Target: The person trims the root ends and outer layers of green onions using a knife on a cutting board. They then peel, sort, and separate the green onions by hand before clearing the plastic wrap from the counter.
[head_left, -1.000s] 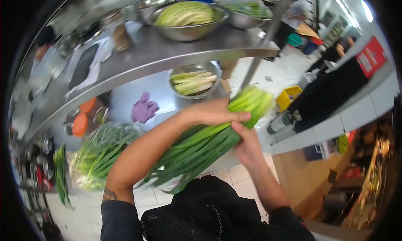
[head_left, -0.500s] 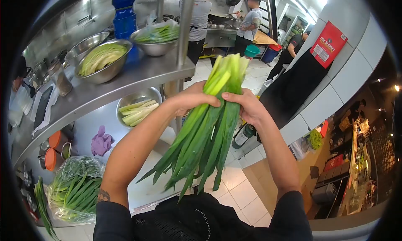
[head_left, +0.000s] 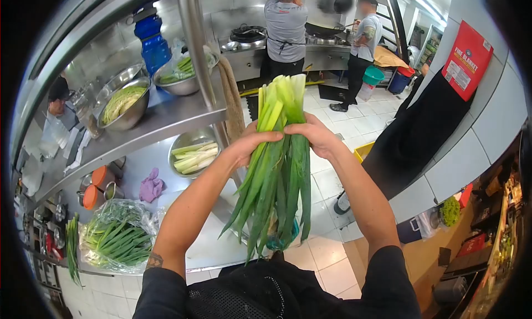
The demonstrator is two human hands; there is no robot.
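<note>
A thick bunch of green leafy stalks (head_left: 277,169) is held up in front of my chest, its pale ends pointing up and its dark green leaves hanging down. My left hand (head_left: 256,140) wraps round it from the left, and my right hand (head_left: 315,135) from the right, with the two thumbs meeting at the front. Left of my left forearm, a clear plastic bag (head_left: 119,236) of similar greens lies on the steel counter (head_left: 194,252). Behind my left hand stands a metal bowl (head_left: 194,153) of pale cut stalks.
A steel shelf (head_left: 160,122) carries bowls and a blue bottle (head_left: 151,45). On the counter are a purple cloth (head_left: 151,186) and orange-topped containers (head_left: 93,197). Two people (head_left: 285,31) (head_left: 363,47) stand at the back stoves. A tiled wall (head_left: 443,180) with a fire blanket pouch (head_left: 468,58) is right.
The bunch has gone from slanted to upright, with both hands still round it. The camera view has turned, bringing the stoves and the people there into fuller view.
</note>
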